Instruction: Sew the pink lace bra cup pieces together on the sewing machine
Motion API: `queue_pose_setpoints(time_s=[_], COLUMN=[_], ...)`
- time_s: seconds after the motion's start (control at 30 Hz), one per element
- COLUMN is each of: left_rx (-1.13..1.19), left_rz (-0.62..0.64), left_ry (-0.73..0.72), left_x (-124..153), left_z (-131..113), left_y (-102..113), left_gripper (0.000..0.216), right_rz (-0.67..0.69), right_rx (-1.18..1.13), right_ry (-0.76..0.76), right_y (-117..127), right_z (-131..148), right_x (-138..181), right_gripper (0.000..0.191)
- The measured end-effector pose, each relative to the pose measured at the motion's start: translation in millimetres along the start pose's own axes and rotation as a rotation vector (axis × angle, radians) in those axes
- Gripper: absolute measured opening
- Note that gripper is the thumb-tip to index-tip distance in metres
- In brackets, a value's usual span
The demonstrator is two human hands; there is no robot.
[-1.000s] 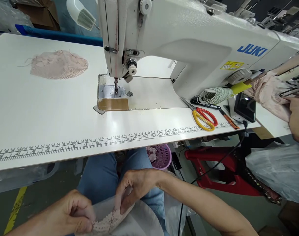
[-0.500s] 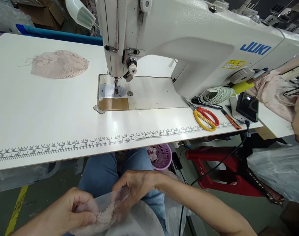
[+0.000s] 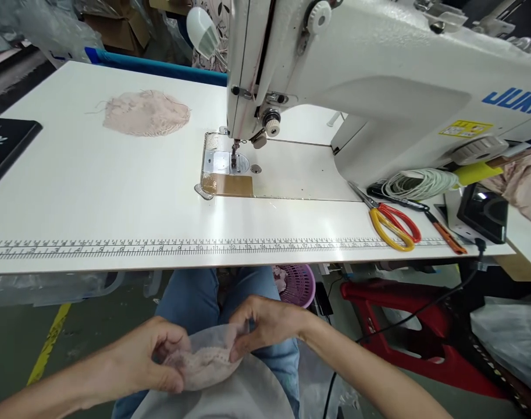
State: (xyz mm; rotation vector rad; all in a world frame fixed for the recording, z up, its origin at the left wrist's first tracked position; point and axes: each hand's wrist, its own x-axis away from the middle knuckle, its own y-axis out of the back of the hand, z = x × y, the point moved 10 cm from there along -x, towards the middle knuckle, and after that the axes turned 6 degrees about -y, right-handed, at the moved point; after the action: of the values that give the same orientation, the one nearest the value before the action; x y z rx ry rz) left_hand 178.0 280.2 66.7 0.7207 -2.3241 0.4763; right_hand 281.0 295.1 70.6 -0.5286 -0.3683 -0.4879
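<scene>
Above my lap, a sheer pale pink fabric piece with a gathered, lacy strip (image 3: 206,362) is stretched between both hands. My left hand (image 3: 163,358) grips its left end, thumb on top and fingers curled behind. At the upper right end, my right hand (image 3: 263,327) pinches the edge between thumb and fingers. Part of the fabric is hidden by the fingers. Under it, a light grey cloth (image 3: 230,398) covers part of my jeans. A similar pink gathered piece (image 3: 145,113) lies flat on the white table (image 3: 117,192), left of the sewing machine (image 3: 387,81).
Scissors with red and yellow handles (image 3: 391,227), a coil of pale cord (image 3: 420,185) and a dark phone-like device (image 3: 483,212) lie at the table's right. A purple basket (image 3: 300,285) and red stool (image 3: 396,331) stand below. A black cable (image 3: 413,317) hangs there.
My view has turned left, bringing a dark box-like object in at the left edge. My right hand has shifted from a bent-wrist hold to a pinch, and the fabric is spread more level.
</scene>
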Motion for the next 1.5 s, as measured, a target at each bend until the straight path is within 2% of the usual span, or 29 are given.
queue_pose_setpoints(time_s=[0.13, 0.3, 0.43, 0.53, 0.67, 0.87, 1.03, 1.2, 1.3, 1.5], left_rx=[-0.079, -0.173, -0.15, -0.166, -0.252, -0.218, -0.183, -0.077, -0.019, 0.037], left_rz=[-0.072, -0.137, -0.104, -0.147, -0.229, -0.214, -0.188, -0.079, -0.074, -0.08], left_ry=[-0.018, -0.032, -0.06, -0.05, -0.023, -0.121, -0.026, -0.06, -0.057, -0.051], left_x=[0, 3, 6, 7, 7, 4, 6, 7, 9, 7], left_z=[3, 1, -3, 1, 8, 5, 10, -6, -6, 5], left_y=[6, 15, 11, 14, 20, 18, 15, 0, 0, 3], left_gripper=[0.02, 0.015, 0.03, 0.043, 0.036, 0.033, 0.032, 0.03, 0.025, 0.041], right_rz=[-0.015, -0.083, -0.1, -0.124, -0.159, -0.177, -0.179, -0.186, -0.185, -0.187], right_rx=[0.022, 0.082, 0.12, 0.133, 0.198, 0.259, 0.246, 0.259, 0.268, 0.258], right_ry=[-0.044, 0.003, 0.024, 0.001, -0.004, -0.002, -0.009, 0.047, 0.055, 0.052], right_y=[0, 3, 4, 3, 4, 7, 5, 2, 2, 3], right_z=[-5, -2, 4, 7, 11, 10, 10, 18, 19, 19], right_x=[0, -2, 1, 4, 6, 7, 6, 7, 7, 6], right_gripper=[0.044, 0.05, 0.049, 0.049, 0.046, 0.043, 0.044, 0.044, 0.044, 0.046])
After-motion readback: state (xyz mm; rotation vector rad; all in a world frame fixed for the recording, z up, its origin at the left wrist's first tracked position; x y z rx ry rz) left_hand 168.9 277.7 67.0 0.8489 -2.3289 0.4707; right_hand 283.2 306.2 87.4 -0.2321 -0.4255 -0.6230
